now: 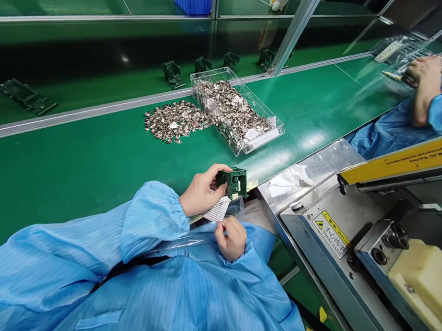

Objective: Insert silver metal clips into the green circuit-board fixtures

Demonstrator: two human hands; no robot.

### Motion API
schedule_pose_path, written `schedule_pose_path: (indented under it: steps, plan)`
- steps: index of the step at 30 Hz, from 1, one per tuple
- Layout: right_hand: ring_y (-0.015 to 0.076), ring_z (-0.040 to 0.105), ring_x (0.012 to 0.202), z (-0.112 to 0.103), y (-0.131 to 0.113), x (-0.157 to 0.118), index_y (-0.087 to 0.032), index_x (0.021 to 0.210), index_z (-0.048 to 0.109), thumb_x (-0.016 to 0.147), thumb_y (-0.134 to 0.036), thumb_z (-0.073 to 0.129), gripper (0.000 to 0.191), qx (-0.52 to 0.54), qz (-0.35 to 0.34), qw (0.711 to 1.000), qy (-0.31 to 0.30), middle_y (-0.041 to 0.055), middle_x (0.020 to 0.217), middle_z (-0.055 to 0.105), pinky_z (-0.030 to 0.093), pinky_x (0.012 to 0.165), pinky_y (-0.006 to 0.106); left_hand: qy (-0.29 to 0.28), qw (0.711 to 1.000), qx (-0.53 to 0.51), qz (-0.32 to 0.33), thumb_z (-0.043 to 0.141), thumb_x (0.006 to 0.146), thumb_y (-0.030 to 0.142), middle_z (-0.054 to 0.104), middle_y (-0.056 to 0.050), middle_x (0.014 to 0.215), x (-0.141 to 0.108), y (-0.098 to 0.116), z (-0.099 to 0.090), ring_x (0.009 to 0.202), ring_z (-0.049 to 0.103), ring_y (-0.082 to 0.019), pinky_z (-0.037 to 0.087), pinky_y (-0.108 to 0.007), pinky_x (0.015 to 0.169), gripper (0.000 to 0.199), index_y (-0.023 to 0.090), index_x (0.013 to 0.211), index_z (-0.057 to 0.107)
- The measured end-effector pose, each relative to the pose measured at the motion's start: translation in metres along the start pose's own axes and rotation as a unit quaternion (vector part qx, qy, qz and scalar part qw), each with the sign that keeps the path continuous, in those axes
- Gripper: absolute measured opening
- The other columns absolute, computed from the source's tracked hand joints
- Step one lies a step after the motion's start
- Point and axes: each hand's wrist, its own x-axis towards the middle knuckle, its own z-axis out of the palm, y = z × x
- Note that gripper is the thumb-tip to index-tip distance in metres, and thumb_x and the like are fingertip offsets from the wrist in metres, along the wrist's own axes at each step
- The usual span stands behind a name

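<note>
My left hand [204,190] is closed round a dark green open-framed plastic part [238,181], with thumb and fingers on its left side. Below it, a sheet covered in a grid of small silvery-white rectangles [217,209] hangs against the left palm. My right hand [232,239] is curled, thumb and forefinger pinched at the lower corner of that sheet. Whether a single label is between those fingertips is too small to tell. Beyond the hands lie a heap of small metal pieces [175,121] and a clear plastic box [259,143] filled with the same pieces.
Several dark green frames [172,74] stand behind the metal rail. At the right is a machine bearing a hand-injury warning label [330,233], with a yellow sensor bar [402,157] above. A co-worker's hands [425,82] are at the far right. A blue bin [191,1] sits at the back.
</note>
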Motion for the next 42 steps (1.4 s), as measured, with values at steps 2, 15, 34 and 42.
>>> schedule_pose_path:
  steps: [2, 15, 34, 42]
  plan:
    - [0.0203, 0.059, 0.061, -0.001, 0.002, 0.0, -0.021, 0.071, 0.059, 0.092, -0.023, 0.037, 0.03, -0.017, 0.038, 0.998, -0.047, 0.0075, 0.066, 0.061, 0.045, 0.058, 0.032, -0.002, 1.0, -0.003, 0.0, 0.056, 0.083, 0.017, 0.064, 0.0, 0.079, 0.0, 0.0, 0.0, 0.062, 0.057, -0.01, 0.047, -0.02, 0.059, 0.037, 0.018, 0.12, 0.053]
    - [0.0183, 0.069, 0.065, -0.074, -0.031, 0.016, -0.019, 0.088, 0.064, 0.092, -0.03, 0.057, 0.014, 0.032, 0.214, 0.976, 0.003, 0.0024, 0.07, 0.071, 0.052, 0.064, 0.027, 0.012, 0.989, -0.148, -0.016, 0.061, 0.084, 0.019, 0.063, -0.003, 0.094, -0.014, -0.004, -0.003, 0.083, 0.062, -0.015, 0.05, -0.024, 0.075, 0.036, 0.019, 0.118, 0.053]
    - [0.0257, 0.052, 0.113, -0.058, -0.072, 0.062, -0.02, 0.093, 0.059, 0.086, -0.01, 0.051, 0.015, -0.055, -0.006, 0.98, 0.193, 0.0108, 0.119, 0.055, 0.045, 0.092, 0.045, -0.018, 0.994, -0.112, 0.006, 0.052, 0.084, 0.01, 0.058, 0.001, 0.084, -0.03, 0.01, -0.004, 0.06, 0.048, -0.009, 0.037, -0.02, 0.055, 0.037, 0.021, 0.12, 0.049]
    - [0.0294, 0.048, 0.124, -0.037, -0.074, 0.063, -0.018, 0.092, 0.059, 0.087, -0.011, 0.049, 0.013, -0.051, 0.026, 0.969, 0.24, 0.0149, 0.133, 0.051, 0.043, 0.098, 0.053, -0.025, 0.99, -0.141, -0.005, 0.053, 0.087, 0.015, 0.064, -0.001, 0.088, -0.034, 0.009, -0.002, 0.07, 0.059, -0.013, 0.044, -0.022, 0.06, 0.034, 0.022, 0.121, 0.048]
